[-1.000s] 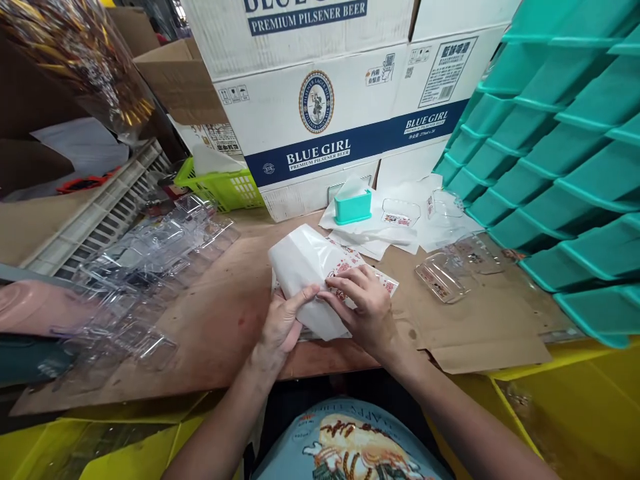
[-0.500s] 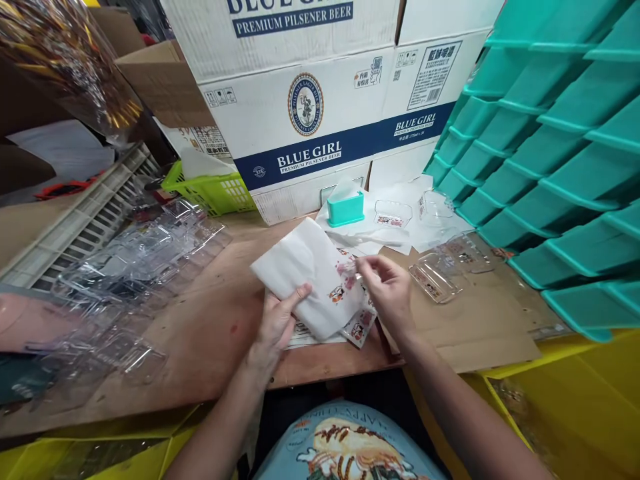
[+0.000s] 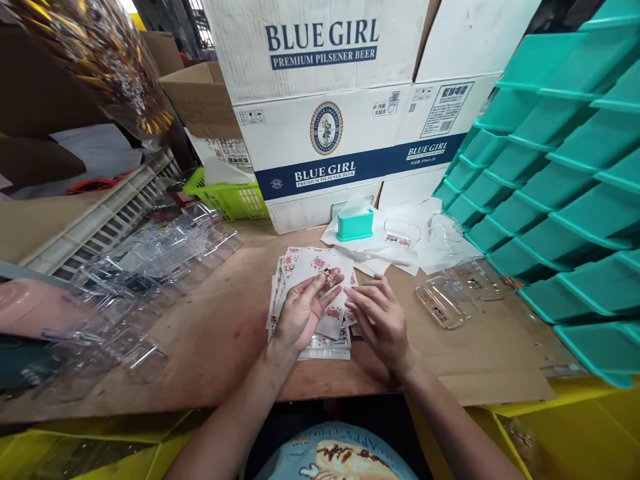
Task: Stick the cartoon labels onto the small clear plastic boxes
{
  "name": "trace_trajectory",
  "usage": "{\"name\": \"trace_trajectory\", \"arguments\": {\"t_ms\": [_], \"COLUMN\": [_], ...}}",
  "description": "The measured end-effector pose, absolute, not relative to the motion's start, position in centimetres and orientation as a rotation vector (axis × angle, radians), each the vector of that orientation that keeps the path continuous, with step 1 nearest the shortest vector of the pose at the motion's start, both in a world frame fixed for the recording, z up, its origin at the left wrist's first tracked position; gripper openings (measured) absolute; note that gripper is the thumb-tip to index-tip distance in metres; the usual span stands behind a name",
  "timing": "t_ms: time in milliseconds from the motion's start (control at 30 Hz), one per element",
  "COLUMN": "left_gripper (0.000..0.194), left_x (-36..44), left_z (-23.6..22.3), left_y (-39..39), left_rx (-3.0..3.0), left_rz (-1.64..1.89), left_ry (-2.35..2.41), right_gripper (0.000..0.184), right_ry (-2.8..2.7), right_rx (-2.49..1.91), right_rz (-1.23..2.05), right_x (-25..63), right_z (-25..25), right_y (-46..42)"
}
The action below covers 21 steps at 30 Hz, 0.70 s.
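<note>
At the center of the frame I see the left hand [image 3: 300, 313] pinching a fanned stack of cards [image 3: 313, 283] between thumb and fingers, just above the table [image 3: 215, 333]. The right hand [image 3: 383, 320] hovers beside it, fingers spread, gripping nothing. That loose fan could slip and scatter, I judge, because only 1 hand grips it. Half a second ago, white wrapping paper covered the cards; now it is gone.
</note>
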<state>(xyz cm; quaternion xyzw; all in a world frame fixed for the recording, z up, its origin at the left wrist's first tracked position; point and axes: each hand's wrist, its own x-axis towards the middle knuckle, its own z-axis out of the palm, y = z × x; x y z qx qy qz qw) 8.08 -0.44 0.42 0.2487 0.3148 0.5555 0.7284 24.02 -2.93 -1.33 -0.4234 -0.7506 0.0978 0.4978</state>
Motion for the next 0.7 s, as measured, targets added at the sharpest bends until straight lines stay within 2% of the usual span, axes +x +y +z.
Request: {"name": "trace_trajectory", "arguments": {"t_ms": [133,200,267,367,400,467,533,600,700], "left_gripper": [0.017,0.018,0.024,0.050,0.053,0.046,0.051,0.065,0.085], "left_x": [8.5,8.6,7.9,3.7,1.5,-3.2,-7.4,-10.1,-10.9], "left_z": [-0.7,-1.0,-1.1,-0.5,0.0,1.1,2.3,3.1,3.2], "left_y": [-1.5,-2.4,-2.7,-1.4,-0.3,2.7,6.5,10.4,14.3], "left_rx": [0.723,1.013,1.386,1.874,1.987,2.136,2.235,2.233,2.202], "left_rz": [1.386,1.382,1.347,1.340,1.355,1.325,1.030,0.599,0.385], "left_ry": [0.740,0.834,0.958,1.242,1.382,1.727,2.067,2.268,2.275], "right_gripper": [0.022,0.018,0.017,0.017,0.017,0.020,0.024,0.032,0.043], "right_ry": [-1.162,-1.009,-0.990,-1.042,-1.050,-1.055,-1.070,-1.127,-1.248], "right_rx": [-1.099,-1.067,-1.067,-1.129,-1.152,-1.185,-1.179,-1.122,-1.002], "right_rz": [0.954,1.122,1.086,0.882,0.831,0.800,0.846,0.932,1.056], "right_x": [21.8,21.0,20.9,22.3,22.8,23.3,22.6,20.9,18.7], "right_z": [-1.9,-1.6,-1.0,-0.2,0.0,0.3,0.4,0.4,0.2], "right_y": [-3.0,-2.8,-2.6,-2.4,-2.5,-2.7,-3.2,-3.6,-4.0]}}
